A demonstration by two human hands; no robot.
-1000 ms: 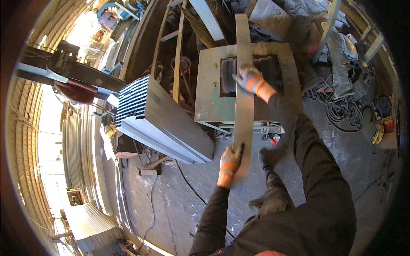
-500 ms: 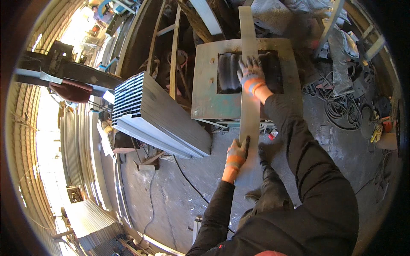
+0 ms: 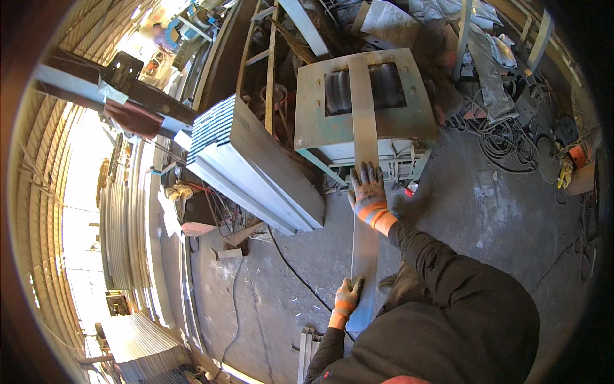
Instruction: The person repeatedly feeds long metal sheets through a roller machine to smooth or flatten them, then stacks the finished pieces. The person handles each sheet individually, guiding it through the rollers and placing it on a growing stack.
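Note:
A long flat metal strip (image 3: 365,131) runs from a greenish metal machine (image 3: 311,128) back toward my body. Its far end lies over the machine's opening, across black rollers or brushes (image 3: 387,88). My right hand (image 3: 368,194), in a grey and orange work glove, lies flat on top of the strip with fingers stretched out. Closer to me, my left hand (image 3: 346,298), gloved the same way, grips the strip's left edge, its thumb on the upper side. The fingers under that edge are partly hidden.
Left of the machine stands a tall stack of grey metal profiles (image 3: 262,173). Coiled cables (image 3: 508,146) and scrap lie at the right. A black cable (image 3: 291,265) crosses the floor. Short metal profiles (image 3: 308,352) stand near my left arm. A person (image 3: 163,40) is far back left.
The strip has come back toward me, off the machine. My right hand has moved from above the rollers to in front of the machine; my left hand is lower and nearer my body.

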